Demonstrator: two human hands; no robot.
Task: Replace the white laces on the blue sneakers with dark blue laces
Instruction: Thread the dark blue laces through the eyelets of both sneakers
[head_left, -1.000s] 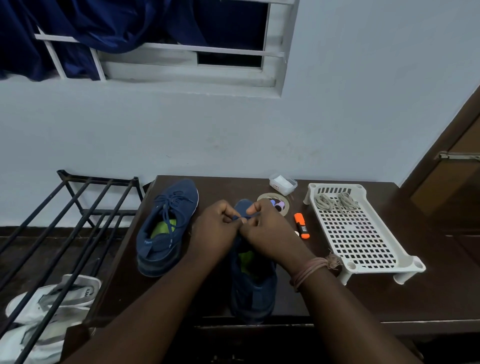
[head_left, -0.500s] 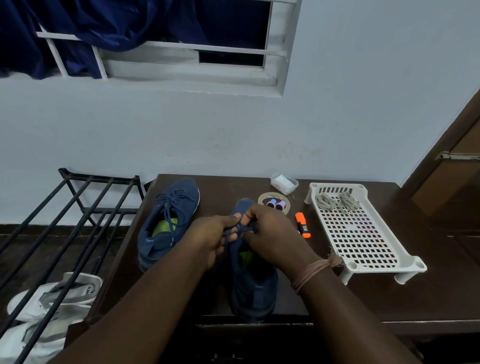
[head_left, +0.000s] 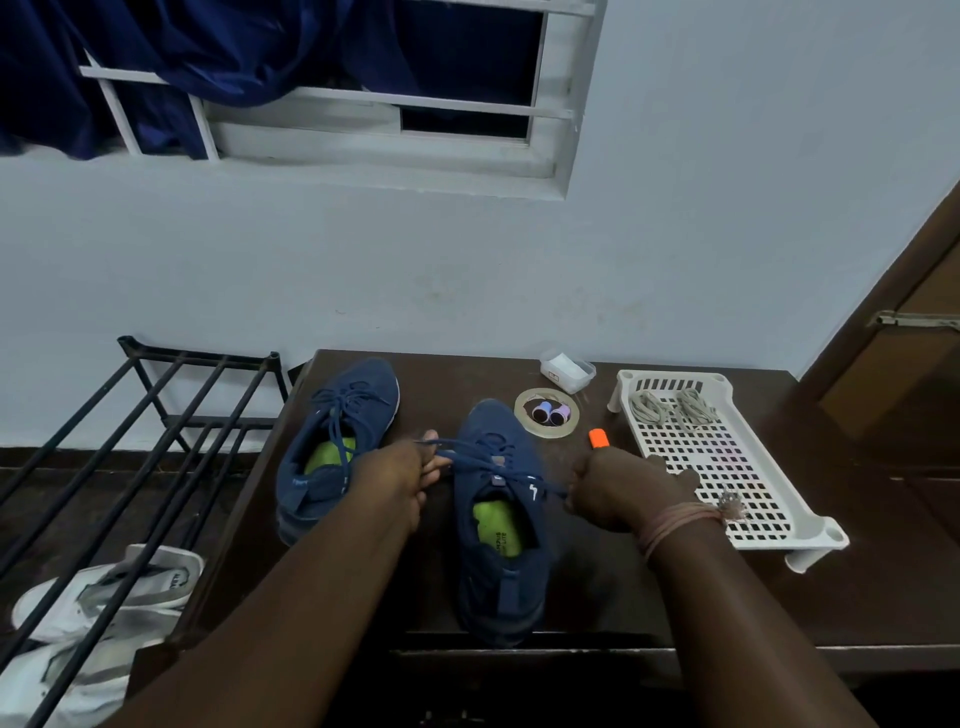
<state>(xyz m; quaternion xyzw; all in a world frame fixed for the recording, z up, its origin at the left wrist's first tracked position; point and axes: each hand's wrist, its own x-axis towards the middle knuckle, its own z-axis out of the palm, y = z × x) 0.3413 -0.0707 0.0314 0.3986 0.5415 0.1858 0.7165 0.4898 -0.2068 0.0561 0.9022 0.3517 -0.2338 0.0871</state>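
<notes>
Head view: both sneakers on tabletop carry dark blue laces; white laces (head_left: 670, 405) lie in the tray (head_left: 727, 467). Left sneaker (head_left: 332, 447) looks tied. Right sneaker (head_left: 501, 519) sits between the hands, long axis running toe-away, heel toward the person. Left hand (head_left: 395, 478) and right hand (head_left: 608, 488) each pinch a lace end (head_left: 467, 452), fingers curled, pulling outward (final tightening, probably; knot not yet made)

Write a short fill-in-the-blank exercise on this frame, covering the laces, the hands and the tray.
1. Both hands, left hand and right hand, pull the ends of a dark blue lace on the ____ sneaker.
2. The removed pale laces lie in the white ____.
3. The left sneaker is already laced in dark ____.

Missing words: right; tray; blue
</notes>
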